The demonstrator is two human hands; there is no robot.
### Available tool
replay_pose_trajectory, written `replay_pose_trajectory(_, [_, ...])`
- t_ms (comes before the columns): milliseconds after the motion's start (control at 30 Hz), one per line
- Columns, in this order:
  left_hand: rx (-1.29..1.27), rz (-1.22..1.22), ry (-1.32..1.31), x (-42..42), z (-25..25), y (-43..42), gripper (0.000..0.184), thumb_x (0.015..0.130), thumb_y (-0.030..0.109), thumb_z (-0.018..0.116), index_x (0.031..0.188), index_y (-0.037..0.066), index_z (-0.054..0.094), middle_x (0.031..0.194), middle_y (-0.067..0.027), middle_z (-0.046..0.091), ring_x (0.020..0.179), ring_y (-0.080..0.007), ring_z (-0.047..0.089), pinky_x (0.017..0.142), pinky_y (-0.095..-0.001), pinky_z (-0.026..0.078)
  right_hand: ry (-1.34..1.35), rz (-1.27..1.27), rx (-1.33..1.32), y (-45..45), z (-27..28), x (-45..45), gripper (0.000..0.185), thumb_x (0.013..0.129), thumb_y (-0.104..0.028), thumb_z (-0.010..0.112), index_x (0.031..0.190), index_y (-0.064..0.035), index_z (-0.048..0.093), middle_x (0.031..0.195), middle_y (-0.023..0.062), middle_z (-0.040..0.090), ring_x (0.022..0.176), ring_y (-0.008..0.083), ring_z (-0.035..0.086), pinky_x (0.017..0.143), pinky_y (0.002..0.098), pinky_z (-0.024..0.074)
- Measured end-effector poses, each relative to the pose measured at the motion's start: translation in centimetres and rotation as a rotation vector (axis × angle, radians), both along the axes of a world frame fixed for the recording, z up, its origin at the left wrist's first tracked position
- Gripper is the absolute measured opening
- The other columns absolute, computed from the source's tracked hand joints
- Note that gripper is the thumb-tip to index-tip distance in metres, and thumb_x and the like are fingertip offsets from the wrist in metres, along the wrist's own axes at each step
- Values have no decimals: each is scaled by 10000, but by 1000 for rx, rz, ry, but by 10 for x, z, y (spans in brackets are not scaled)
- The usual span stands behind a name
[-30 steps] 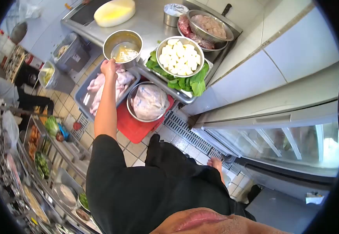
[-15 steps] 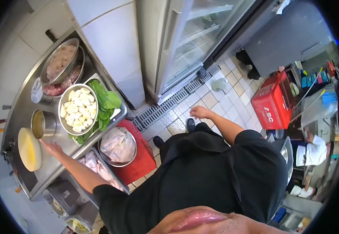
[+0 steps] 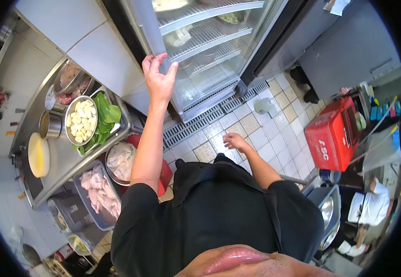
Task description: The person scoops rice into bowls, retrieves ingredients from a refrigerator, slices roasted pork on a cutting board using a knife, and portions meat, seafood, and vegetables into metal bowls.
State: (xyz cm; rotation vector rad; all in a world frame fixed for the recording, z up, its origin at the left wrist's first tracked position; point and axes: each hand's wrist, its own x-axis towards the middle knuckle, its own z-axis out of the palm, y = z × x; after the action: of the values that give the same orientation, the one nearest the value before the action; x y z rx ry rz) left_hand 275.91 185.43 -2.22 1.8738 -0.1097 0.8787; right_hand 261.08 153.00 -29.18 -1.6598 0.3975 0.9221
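Note:
My left hand is raised at the near edge of the glass fridge door, its fingers curled at the metal frame and its thumb on the glass side. A dark gap shows beside that frame. Lower down, over the tiled floor, my right hand holds nothing, with its fingers loosely bent and apart. Through the glass, wire shelves carry a bowl of green pieces and a white wrapped item.
On the steel counter are a bowl of peeled white pieces, leafy greens, a metal pot and bowls of meat. Raw poultry lies in a low tub. A red crate and a co-worker are at right.
My left hand has left the pot, which stands on the counter, and moved across to the fridge door. The view has turned toward the fridge, and a dark gap now shows beside the door frame.

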Motion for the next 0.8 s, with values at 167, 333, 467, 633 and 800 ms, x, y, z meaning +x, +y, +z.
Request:
replay_pose_trajectory(167, [-46,376,20,11,1,-14,498,715,268,813,998,-25,526,1011,-158,568,968,-245,558,862,-376,450,106,-164,3,-84,-11,-37,256,864,-191,601,1091,-73,593,974,74,652,812,196,649,681,355,503])
replay_pose_trajectory(333, [-270,245,49,17,16,-27,522,740,315,807,998,-51,539,886,-104,622,784,-164,583,724,-292,478,75,-342,22,-151,-4,-69,210,856,-209,622,1021,-82,598,866,59,648,740,173,652,612,298,517])
replay_pose_trajectory(467, [-183,264,75,15,18,-24,494,749,375,788,936,-27,571,820,-83,615,739,-155,555,690,-305,461,48,-375,-113,-165,-12,-77,198,865,-222,614,992,-71,607,832,62,651,688,163,641,571,290,512])
replay_pose_trajectory(633, [-288,57,32,-70,9,-54,307,858,286,692,892,12,558,738,-7,539,674,-89,469,611,-239,415,-16,-195,-54,-99,-17,-41,191,853,-202,623,991,-70,620,836,51,647,690,154,631,588,279,510])
replay_pose_trajectory(800, [-651,-222,183,-97,-29,-30,185,916,190,597,911,5,597,710,-25,590,667,-107,569,607,-271,479,-218,53,9,-25,31,-14,327,813,-154,661,1102,-13,600,868,76,651,727,163,634,598,292,502])
